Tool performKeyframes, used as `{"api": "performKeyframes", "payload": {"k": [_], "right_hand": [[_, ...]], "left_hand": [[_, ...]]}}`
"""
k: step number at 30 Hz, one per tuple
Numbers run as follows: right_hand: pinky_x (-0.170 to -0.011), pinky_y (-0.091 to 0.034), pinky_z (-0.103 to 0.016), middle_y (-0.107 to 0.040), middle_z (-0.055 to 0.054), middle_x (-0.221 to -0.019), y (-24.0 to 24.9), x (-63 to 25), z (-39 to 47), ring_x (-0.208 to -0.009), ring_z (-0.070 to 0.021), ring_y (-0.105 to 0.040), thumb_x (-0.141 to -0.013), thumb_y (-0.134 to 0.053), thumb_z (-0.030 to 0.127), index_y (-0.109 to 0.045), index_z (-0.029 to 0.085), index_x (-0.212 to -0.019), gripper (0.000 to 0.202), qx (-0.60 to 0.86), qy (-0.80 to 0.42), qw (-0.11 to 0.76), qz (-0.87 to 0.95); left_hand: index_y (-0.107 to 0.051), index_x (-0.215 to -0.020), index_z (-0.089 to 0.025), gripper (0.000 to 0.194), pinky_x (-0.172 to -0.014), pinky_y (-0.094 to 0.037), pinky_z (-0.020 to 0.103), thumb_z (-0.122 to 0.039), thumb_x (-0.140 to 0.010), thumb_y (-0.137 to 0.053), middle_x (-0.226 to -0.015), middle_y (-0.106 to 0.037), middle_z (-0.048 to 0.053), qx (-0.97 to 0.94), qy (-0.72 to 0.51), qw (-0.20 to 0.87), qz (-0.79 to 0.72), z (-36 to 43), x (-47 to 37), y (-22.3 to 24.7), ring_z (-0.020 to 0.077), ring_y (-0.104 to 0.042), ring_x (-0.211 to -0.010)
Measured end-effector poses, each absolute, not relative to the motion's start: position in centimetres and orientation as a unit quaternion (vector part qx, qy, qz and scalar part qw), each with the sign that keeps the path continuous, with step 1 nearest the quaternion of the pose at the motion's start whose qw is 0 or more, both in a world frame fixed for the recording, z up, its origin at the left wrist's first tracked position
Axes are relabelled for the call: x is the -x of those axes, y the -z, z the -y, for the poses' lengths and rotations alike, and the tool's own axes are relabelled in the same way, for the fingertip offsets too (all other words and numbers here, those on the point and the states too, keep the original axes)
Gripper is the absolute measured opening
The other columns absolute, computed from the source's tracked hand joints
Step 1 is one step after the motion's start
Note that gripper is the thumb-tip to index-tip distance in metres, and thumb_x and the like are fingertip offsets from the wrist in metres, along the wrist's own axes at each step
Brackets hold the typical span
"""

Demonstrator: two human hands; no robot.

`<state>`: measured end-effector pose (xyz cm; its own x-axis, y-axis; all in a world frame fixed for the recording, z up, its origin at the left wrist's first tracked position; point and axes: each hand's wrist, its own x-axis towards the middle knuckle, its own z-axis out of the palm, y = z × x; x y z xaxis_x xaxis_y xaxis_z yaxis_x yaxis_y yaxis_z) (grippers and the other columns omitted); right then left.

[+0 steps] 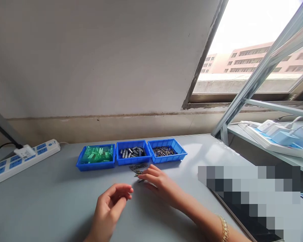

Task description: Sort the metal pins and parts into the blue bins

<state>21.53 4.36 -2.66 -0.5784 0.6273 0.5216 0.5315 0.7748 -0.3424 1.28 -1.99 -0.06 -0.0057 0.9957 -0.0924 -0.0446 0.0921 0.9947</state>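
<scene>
My right hand (158,181) reaches over a small loose pile of metal screws (138,167) on the desk, fingers stretched out and touching the pile's near side. A short dark piece (141,180) lies just under its fingertips. My left hand (111,208) is held to the left of the pile, fingers loosely curled, thumb a little apart from them; no object shows in it. Behind the pile stand three blue bins: the left bin (96,165) holds a green bag (97,154) with pale pieces, the middle bin (133,161) dark metal cylinders, the right bin (179,148) many small screws.
A white power strip (25,161) with a plug lies at the desk's left. To the right, a metal frame (242,101) rises beside a shelf with another power strip (275,141). A dark flat object (242,215), partly blurred out, lies at lower right. A wall backs the desk (53,205).
</scene>
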Motion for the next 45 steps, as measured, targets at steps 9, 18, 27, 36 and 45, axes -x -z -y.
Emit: {"api": "performKeyframes", "payload": {"k": [9,18,27,36,45], "right_hand": [[-0.061,-0.053,-0.032,-0.064,-0.008,-0.079,2.7,-21.3,-3.7,-0.070,-0.0189,-0.059,-0.092,-0.041,0.012,-0.064,0.018,-0.108,0.029,0.324,-0.083,0.344,0.878],[-0.057,-0.050,-0.025,-0.061,-0.001,-0.070,0.6,-20.2,-1.2,-0.063,-0.0125,-0.059,-0.077,-0.060,0.020,-0.059,0.018,-0.075,0.003,0.377,-0.502,0.453,0.632],[-0.052,-0.044,-0.020,-0.052,0.001,-0.066,1.6,-18.9,0.5,-0.057,-0.0087,-0.050,-0.073,-0.058,0.006,-0.065,0.018,-0.075,0.014,0.308,-0.317,0.458,0.772],[-0.054,-0.044,-0.020,-0.056,0.001,-0.063,1.1,-19.4,0.8,-0.059,-0.0096,-0.052,-0.072,-0.057,0.004,-0.056,0.018,-0.070,0.014,0.308,-0.282,0.476,0.774],[-0.069,-0.051,-0.025,-0.069,-0.002,-0.075,1.3,-19.7,0.1,-0.074,-0.0143,-0.067,-0.077,-0.055,0.010,-0.055,0.019,-0.077,0.009,0.389,-0.561,0.433,0.589]], "left_hand": [[-0.072,-0.082,-0.019,0.014,-0.078,-0.051,0.029,-0.019,-0.074,-0.060,-0.082,-0.072,0.004,-0.476,-0.489,0.522,-0.511,2.2,-1.4,0.3,0.0199,-0.064,-0.078],[-0.072,-0.090,-0.017,0.018,-0.075,-0.051,0.032,-0.021,-0.074,-0.064,-0.091,-0.074,0.009,-0.468,-0.447,0.567,-0.509,2.7,-2.1,-0.6,0.0201,-0.065,-0.076],[-0.075,-0.088,-0.015,0.019,-0.077,-0.046,0.030,-0.015,-0.071,-0.067,-0.081,-0.071,0.004,-0.506,-0.354,0.682,-0.391,2.8,-2.8,-0.4,0.0200,-0.061,-0.079],[-0.074,-0.088,-0.016,0.024,-0.087,-0.046,0.034,-0.012,-0.064,-0.072,-0.093,-0.073,0.008,-0.390,-0.379,0.721,-0.429,2.2,-2.5,-0.1,0.0236,-0.064,-0.090],[-0.075,-0.091,-0.022,0.021,-0.086,-0.051,0.030,-0.015,-0.074,-0.065,-0.091,-0.075,0.004,-0.477,-0.449,0.600,-0.459,2.5,-1.7,-0.6,0.0218,-0.066,-0.089]]}}
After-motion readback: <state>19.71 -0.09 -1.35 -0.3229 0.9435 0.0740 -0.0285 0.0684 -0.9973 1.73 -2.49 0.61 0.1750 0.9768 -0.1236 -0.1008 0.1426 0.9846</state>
